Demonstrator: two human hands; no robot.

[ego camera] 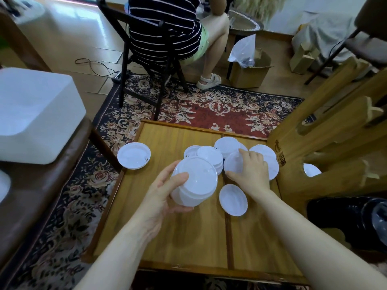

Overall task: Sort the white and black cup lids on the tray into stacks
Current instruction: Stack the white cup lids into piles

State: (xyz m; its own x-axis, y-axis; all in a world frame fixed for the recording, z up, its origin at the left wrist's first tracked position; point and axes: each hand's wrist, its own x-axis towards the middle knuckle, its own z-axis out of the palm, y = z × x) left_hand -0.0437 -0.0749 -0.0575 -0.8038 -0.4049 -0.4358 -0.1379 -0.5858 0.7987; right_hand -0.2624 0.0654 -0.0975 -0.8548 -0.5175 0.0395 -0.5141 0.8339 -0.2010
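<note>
Left hand point(161, 195): fingers curled round stack of white round plastic lids point(193, 182), held above wooden tray point(167, 237). Right hand point(252, 172): fingers pinch single white lid point(233, 164) among loose white lids point(227, 144) at tray's far side.

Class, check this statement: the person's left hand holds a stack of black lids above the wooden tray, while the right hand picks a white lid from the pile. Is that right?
Not quite. The head view shows the stack of lids in the left hand is white, not black. The rest stands: it is held above the wooden tray, while the right hand picks a white lid from the pile.
</note>
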